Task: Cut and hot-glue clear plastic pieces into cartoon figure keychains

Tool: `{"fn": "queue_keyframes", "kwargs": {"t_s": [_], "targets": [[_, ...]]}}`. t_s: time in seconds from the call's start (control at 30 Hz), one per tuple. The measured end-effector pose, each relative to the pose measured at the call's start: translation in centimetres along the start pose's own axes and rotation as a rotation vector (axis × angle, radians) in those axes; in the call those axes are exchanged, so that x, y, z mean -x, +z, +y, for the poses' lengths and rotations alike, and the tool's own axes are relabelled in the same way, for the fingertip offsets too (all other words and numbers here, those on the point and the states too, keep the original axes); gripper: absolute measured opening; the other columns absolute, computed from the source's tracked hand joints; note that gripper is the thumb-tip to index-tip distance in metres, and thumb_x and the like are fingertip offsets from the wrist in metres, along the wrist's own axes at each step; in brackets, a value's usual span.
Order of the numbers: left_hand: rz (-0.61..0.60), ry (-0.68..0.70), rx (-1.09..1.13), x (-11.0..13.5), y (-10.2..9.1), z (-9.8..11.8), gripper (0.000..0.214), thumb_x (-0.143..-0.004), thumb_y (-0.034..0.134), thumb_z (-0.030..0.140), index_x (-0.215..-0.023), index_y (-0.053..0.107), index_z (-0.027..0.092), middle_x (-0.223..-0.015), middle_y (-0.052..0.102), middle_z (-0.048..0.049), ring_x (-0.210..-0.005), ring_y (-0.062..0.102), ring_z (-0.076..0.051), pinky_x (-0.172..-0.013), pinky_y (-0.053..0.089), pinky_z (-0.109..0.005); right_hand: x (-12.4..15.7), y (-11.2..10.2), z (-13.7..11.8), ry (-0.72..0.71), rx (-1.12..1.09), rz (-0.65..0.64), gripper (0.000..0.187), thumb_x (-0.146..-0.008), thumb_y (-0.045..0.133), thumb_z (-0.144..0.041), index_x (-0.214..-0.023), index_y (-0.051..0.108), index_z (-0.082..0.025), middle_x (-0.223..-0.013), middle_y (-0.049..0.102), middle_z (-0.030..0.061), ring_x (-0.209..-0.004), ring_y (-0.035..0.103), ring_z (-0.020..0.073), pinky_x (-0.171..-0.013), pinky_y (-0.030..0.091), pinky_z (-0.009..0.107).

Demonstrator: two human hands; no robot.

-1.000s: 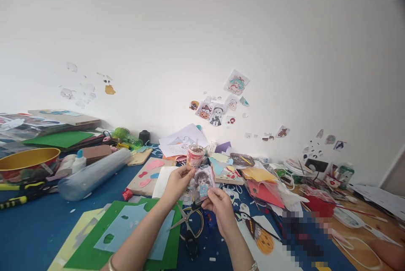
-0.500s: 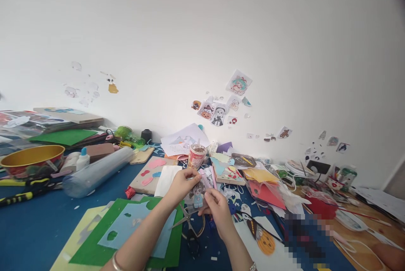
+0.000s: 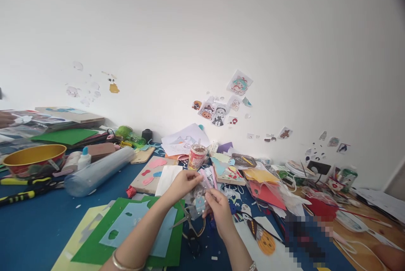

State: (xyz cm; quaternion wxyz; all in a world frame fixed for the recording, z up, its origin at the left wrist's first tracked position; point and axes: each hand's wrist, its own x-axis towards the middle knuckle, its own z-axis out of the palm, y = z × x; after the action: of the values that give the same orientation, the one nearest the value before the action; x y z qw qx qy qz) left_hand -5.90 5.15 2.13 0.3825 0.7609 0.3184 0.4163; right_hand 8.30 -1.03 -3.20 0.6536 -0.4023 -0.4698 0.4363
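Note:
Both hands hold a clear, shiny plastic piece [image 3: 199,204] with a cartoon figure in a light blue outfit. My left hand [image 3: 190,181] pinches its upper edge, fingers pressed together. My right hand [image 3: 217,204] grips its right side between thumb and fingers. Whether the piece is a bag or a single film I cannot tell. Below it, scissors [image 3: 192,237] with black handles lie open on the blue table covering. Under my left forearm are a light blue sheet [image 3: 125,231] with cut-outs and a green sheet [image 3: 172,250].
A red and white cup [image 3: 196,158] stands behind my hands. To the left lie a clear plastic roll [image 3: 99,172], a glue bottle [image 3: 84,159] and a gold-rimmed bowl [image 3: 34,157]. Red paper [image 3: 265,193] and an orange pumpkin drawing [image 3: 265,242] are at right. Another person's hand [image 3: 6,120] shows far left.
The plastic piece has tilted and crumpled somewhat between my hands, so its figure shows less plainly. Another person's hand has come into view at the far left. The scissors have not moved.

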Motion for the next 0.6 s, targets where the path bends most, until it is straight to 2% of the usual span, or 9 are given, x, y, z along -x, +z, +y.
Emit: {"fn": "queue_keyframes", "kwargs": {"t_s": [0.07,0.17,0.23,0.3,0.4,0.47,0.53,0.6], "targets": [[0.016,-0.113,0.051,-0.2,0.3,-0.3,0.042,-0.071,0.051,0.056,-0.059,0.052,0.016,-0.048,0.049,0.0023,-0.047,0.045,-0.012,-0.047,0.031,-0.023,-0.4,-0.6,-0.2,-0.004,-0.069,0.102,0.031,-0.064,0.072,-0.047,-0.068,0.064,-0.018,-0.049,0.049,-0.0055,-0.036,0.046,0.0089,-0.035,0.038,0.021],[-0.059,-0.260,0.128,-0.2,1.6,-0.6,0.050,-0.065,0.048,0.066,-0.056,0.050,0.017,-0.046,0.051,0.0011,-0.043,0.048,-0.013,-0.044,0.036,-0.024,-1.1,-1.5,-0.1,-0.032,-0.111,0.185,0.033,-0.062,0.073,-0.048,-0.064,0.061,-0.017,-0.051,0.048,-0.0064,-0.038,0.046,0.0082,-0.039,0.040,0.021],[-0.040,-0.275,0.214,-0.2,2.8,-0.6,0.053,-0.065,0.043,0.070,-0.057,0.047,0.018,-0.047,0.049,0.0027,-0.043,0.048,-0.013,-0.044,0.038,-0.024,-1.5,-1.9,0.3,-0.045,-0.069,0.189,0.034,-0.063,0.071,-0.050,-0.070,0.061,-0.018,-0.053,0.051,-0.0056,-0.040,0.049,0.0101,-0.042,0.044,0.023],[0.045,-0.228,0.245,-0.1,3.6,-0.6,0.050,-0.064,0.045,0.069,-0.058,0.045,0.019,-0.048,0.045,0.0048,-0.042,0.045,-0.011,-0.043,0.037,-0.024,-1.7,-2.1,0.6,-0.043,0.042,0.160,0.035,-0.067,0.066,-0.052,-0.078,0.062,-0.019,-0.056,0.056,-0.0037,-0.041,0.052,0.0130,-0.045,0.046,0.027],[0.222,-0.148,0.210,-0.2,3.5,-0.9,0.044,-0.063,0.053,0.062,-0.058,0.046,0.018,-0.048,0.042,0.0054,-0.044,0.042,-0.011,-0.043,0.033,-0.022,-1.6,-2.3,0.1,-0.086,0.350,0.039,0.030,-0.079,0.052,-0.048,-0.080,0.062,-0.020,-0.061,0.062,0.0012,-0.048,0.059,0.0186,-0.053,0.048,0.032],[0.359,-0.143,0.210,-0.3,2.6,-1.3,0.043,-0.065,0.053,0.060,-0.059,0.049,0.018,-0.048,0.043,0.0047,-0.046,0.042,-0.011,-0.043,0.032,-0.022,-1.3,-2.7,-0.8,-0.209,0.648,-0.023,0.023,-0.084,0.045,-0.033,-0.081,0.064,-0.020,-0.071,0.066,0.0042,-0.065,0.063,0.0218,-0.065,0.048,0.032],[0.472,-0.165,0.250,-0.4,1.3,-1.6,0.043,-0.067,0.052,0.060,-0.061,0.051,0.017,-0.049,0.047,0.0034,-0.048,0.046,-0.013,-0.044,0.034,-0.022,-0.8,-3.4,-1.5,-0.300,0.952,-0.030,0.025,-0.076,0.044,-0.011,-0.084,0.065,-0.022,-0.086,0.068,0.0049,-0.087,0.061,0.0237,-0.077,0.044,0.032],[0.555,-0.189,0.298,-0.5,0.2,-1.8,0.045,-0.066,0.053,0.062,-0.063,0.055,0.016,-0.052,0.053,0.0014,-0.052,0.051,-0.015,-0.046,0.038,-0.023,-0.3,-4.1,-1.8,-0.263,1.183,-0.074,0.038,-0.063,0.042,0.002,-0.082,0.066,-0.021,-0.090,0.067,0.0040,-0.093,0.057,0.0237,-0.078,0.041,0.030]]}}
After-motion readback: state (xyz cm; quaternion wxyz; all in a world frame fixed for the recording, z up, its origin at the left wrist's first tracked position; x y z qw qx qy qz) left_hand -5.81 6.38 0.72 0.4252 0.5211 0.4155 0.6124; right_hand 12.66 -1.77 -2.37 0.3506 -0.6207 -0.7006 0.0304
